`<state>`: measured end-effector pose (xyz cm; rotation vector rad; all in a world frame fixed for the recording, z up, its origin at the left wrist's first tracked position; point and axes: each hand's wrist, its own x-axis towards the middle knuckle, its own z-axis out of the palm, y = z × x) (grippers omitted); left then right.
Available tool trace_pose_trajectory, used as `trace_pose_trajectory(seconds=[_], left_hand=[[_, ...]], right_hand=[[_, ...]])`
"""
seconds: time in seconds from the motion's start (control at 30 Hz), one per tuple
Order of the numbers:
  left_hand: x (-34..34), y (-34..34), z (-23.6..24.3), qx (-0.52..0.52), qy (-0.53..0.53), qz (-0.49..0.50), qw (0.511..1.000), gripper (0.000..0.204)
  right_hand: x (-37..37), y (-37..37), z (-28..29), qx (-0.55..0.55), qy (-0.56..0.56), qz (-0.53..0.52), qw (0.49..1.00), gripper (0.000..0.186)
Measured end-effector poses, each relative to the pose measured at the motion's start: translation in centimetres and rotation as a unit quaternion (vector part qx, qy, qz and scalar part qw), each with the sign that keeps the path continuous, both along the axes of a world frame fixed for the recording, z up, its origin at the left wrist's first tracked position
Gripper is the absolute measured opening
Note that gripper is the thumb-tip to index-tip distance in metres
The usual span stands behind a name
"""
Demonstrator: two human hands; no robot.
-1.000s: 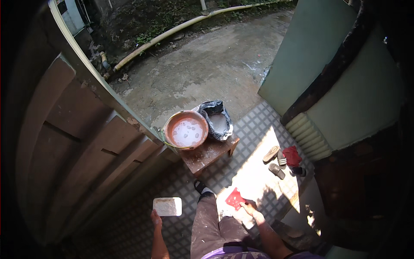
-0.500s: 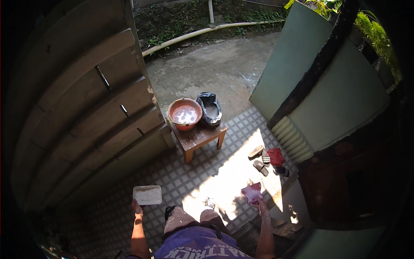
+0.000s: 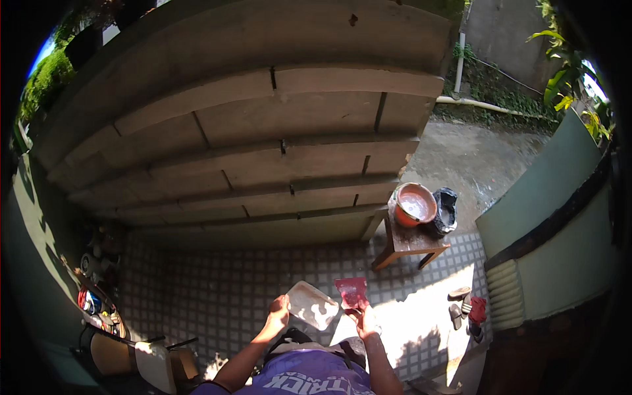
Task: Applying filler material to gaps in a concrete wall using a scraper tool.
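My left hand (image 3: 279, 307) grips the edge of a shallow, whitish rectangular tray (image 3: 312, 304), smeared pale inside and patched with sunlight. Close to the tray's right side, my right hand (image 3: 364, 318) is closed on a flat red spreader-like piece (image 3: 351, 291) with a wide far edge. The tray and the red piece are held apart, in front of my body above the tiled floor.
A brown wooden stool (image 3: 407, 243) at the right carries an orange basin (image 3: 415, 204) with murky liquid and a black plastic bag (image 3: 446, 212). Ahead rises a ridged wall (image 3: 263, 171). Sandals (image 3: 455, 316) and a red cloth (image 3: 478, 309) lie at right; chairs (image 3: 155, 365) stand lower left.
My view has swung left, so the wall fills the front and the stool sits further right. My hands have come closer together, still holding the tray and the red piece.
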<state>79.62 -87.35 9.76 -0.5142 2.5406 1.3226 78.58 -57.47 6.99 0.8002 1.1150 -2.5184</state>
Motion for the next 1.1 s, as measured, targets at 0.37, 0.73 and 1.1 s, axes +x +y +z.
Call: trace_pose_trajectory(seconds=[0.37, 0.73, 1.1], left_hand=[[8.7, -12.7, -2.4, 0.189, 0.054, 0.290, 0.937, 0.043], [5.8, -20.9, 1.7, 0.419, 0.233, 0.333, 0.812, 0.051], [5.0, -23.5, 9.9, 0.683, 0.411, 0.377, 0.471, 0.068]], right_hand=[[-7.2, -25.5, 2.2, 0.010, 0.040, 0.175, 0.984, 0.023], [-19.2, -41.6, 7.9, -0.003, 0.091, 0.475, 0.875, 0.023], [-19.0, -56.0, 11.9, -0.031, 0.046, 0.686, 0.726, 0.020]])
